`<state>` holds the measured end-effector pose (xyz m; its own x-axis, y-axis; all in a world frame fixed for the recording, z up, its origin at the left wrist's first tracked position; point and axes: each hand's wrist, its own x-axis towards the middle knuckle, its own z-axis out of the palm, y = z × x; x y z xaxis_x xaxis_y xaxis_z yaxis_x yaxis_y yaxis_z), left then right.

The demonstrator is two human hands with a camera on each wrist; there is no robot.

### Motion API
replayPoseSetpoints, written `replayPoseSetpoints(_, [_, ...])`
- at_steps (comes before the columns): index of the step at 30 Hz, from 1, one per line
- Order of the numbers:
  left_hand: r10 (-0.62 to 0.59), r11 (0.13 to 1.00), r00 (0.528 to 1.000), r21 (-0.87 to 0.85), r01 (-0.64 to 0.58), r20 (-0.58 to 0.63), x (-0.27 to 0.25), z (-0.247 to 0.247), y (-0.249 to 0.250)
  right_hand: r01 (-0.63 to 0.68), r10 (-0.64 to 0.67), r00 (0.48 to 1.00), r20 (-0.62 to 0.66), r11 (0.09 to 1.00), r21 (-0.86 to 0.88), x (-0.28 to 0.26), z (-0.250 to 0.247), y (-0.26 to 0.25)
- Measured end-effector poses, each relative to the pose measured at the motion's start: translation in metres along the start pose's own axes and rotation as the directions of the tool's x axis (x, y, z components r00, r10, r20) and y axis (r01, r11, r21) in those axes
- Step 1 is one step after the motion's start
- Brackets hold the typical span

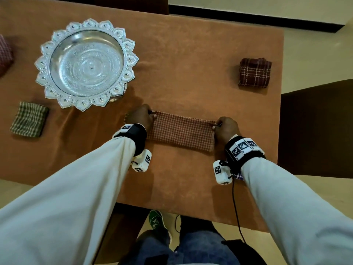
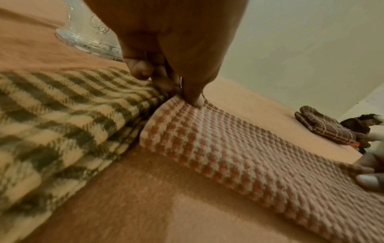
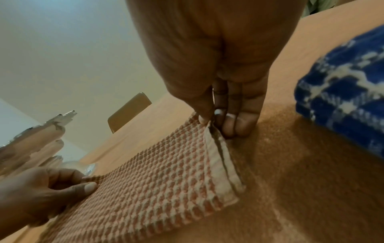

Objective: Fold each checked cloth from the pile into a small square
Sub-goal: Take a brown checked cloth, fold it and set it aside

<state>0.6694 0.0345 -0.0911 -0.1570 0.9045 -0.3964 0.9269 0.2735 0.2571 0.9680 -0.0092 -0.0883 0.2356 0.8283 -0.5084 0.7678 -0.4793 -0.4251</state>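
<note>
An orange-and-white checked cloth (image 1: 181, 131) lies on the table as a long folded strip, also seen in the left wrist view (image 2: 239, 152) and the right wrist view (image 3: 158, 185). My left hand (image 1: 151, 115) pinches its far left corner, thumb on top (image 2: 188, 93). My right hand (image 1: 217, 126) pinches the far right corner at the hemmed end (image 3: 208, 119). Both corners are held just above the table. Folded squares lie apart: a green checked one (image 1: 29, 119), a brown one (image 1: 255, 72) and a red one (image 1: 4, 52) at the left edge.
An ornate silver bowl (image 1: 87, 64) stands at the back left. A green-and-cream checked cloth (image 2: 51, 125) lies right beside the strip's left end, mostly hidden under my left arm in the head view. A blue patterned cloth (image 3: 343, 92) lies near my right wrist. The table's front edge (image 1: 191, 213) is close.
</note>
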Motion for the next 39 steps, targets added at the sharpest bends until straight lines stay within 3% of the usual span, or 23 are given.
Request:
replayPoseSetpoints(2, [-0.020, 0.999, 0.996, 0.040, 0.023, -0.090, -0.005, 0.000, 0.004, 0.052, -0.062, 0.995, -0.076, 0.991, -0.123, -0.007, 0.002, -0.004])
replayPoseSetpoints(4, [0.145, 0.981, 0.969, 0.156, -0.115, -0.198, -0.015, 0.009, 0.012, 0.208, -0.245, 0.966, -0.089, 0.931, -0.301, -0.015, 0.010, -0.017])
replayPoseSetpoints(6, [0.474, 0.871, 0.857, 0.255, -0.421, -0.203, -0.031, 0.029, 0.022, 0.412, -0.399, 0.910, 0.116, 0.831, -0.374, -0.027, 0.026, -0.036])
replayPoseSetpoints(7, [0.604, 0.781, 0.785, 0.298, -0.549, -0.137, -0.040, 0.043, 0.026, 0.491, -0.435, 0.871, 0.229, 0.776, -0.396, -0.030, 0.038, -0.042])
replayPoseSetpoints(8, [0.678, 0.704, 0.732, 0.341, -0.623, -0.063, -0.046, 0.058, 0.026, 0.541, -0.446, 0.841, 0.307, 0.721, -0.433, -0.032, 0.051, -0.043])
replayPoseSetpoints(9, [0.694, 0.668, 0.720, 0.373, -0.644, 0.000, -0.051, 0.069, 0.024, 0.564, -0.442, 0.826, 0.351, 0.676, -0.474, -0.033, 0.063, -0.041])
replayPoseSetpoints(14, [0.588, 0.707, 0.804, 0.427, -0.564, 0.088, -0.050, 0.080, -0.007, 0.595, -0.439, 0.803, 0.403, 0.559, -0.577, -0.020, 0.068, -0.012])
replayPoseSetpoints(17, [0.493, 0.761, 0.865, 0.436, -0.481, 0.094, -0.048, 0.070, -0.017, 0.538, -0.338, 0.842, 0.420, 0.583, -0.609, -0.016, 0.050, 0.001])
replayPoseSetpoints(20, [0.404, 0.830, 0.915, 0.418, -0.369, 0.003, -0.057, 0.058, -0.012, 0.465, -0.250, 0.879, 0.407, 0.644, -0.607, -0.013, 0.031, -0.001])
replayPoseSetpoints(22, [0.279, 0.917, 0.957, 0.317, -0.243, -0.073, -0.077, 0.046, 0.000, 0.461, -0.301, 0.882, 0.362, 0.704, -0.540, -0.013, 0.019, -0.012])
replayPoseSetpoints(24, [0.013, 0.997, 0.994, 0.071, -0.005, -0.108, -0.091, 0.044, 0.009, 0.479, -0.390, 0.878, 0.278, 0.712, -0.514, -0.011, 0.011, -0.020])
replayPoseSetpoints(25, [-0.166, 0.983, 0.986, -0.080, 0.164, -0.025, -0.092, 0.046, 0.011, 0.472, -0.399, 0.881, 0.253, 0.719, -0.510, -0.006, 0.008, -0.021])
replayPoseSetpoints(26, [-0.319, 0.903, 0.944, -0.276, 0.329, 0.081, -0.093, 0.051, 0.011, 0.449, -0.378, 0.894, 0.241, 0.749, -0.488, -0.001, 0.006, -0.022])
replayPoseSetpoints(28, [-0.476, 0.562, 0.829, -0.624, 0.543, 0.293, -0.089, 0.060, 0.011, 0.388, -0.317, 0.918, 0.238, 0.839, -0.381, 0.007, 0.002, -0.026])
replayPoseSetpoints(29, [-0.497, 0.419, 0.789, -0.696, 0.583, 0.362, -0.088, 0.060, 0.015, 0.365, -0.291, 0.923, 0.253, 0.870, -0.332, 0.012, 0.001, -0.028])
replayPoseSetpoints(30, [-0.509, 0.355, 0.770, -0.721, 0.595, 0.385, -0.085, 0.060, 0.017, 0.354, -0.277, 0.922, 0.269, 0.886, -0.300, 0.015, 0.000, -0.030])
replayPoseSetpoints(31, [-0.517, 0.344, 0.763, -0.722, 0.601, 0.389, -0.084, 0.058, 0.020, 0.345, -0.267, 0.922, 0.281, 0.895, -0.282, 0.018, -0.002, -0.030])
replayPoseSetpoints(34, [-0.532, 0.480, 0.782, -0.646, 0.594, 0.323, -0.080, 0.047, 0.030, 0.319, -0.251, 0.917, 0.311, 0.928, -0.194, 0.019, -0.012, -0.029])
replayPoseSetpoints(36, [-0.505, 0.598, 0.829, -0.596, 0.536, 0.239, -0.076, 0.031, 0.039, 0.282, -0.247, 0.899, 0.361, 0.958, -0.046, 0.014, -0.023, -0.029])
replayPoseSetpoints(39, [-0.377, 0.666, 0.926, -0.684, 0.297, 0.035, -0.057, 0.002, 0.059, 0.188, -0.265, 0.894, 0.360, 0.954, 0.234, -0.004, -0.043, -0.027])
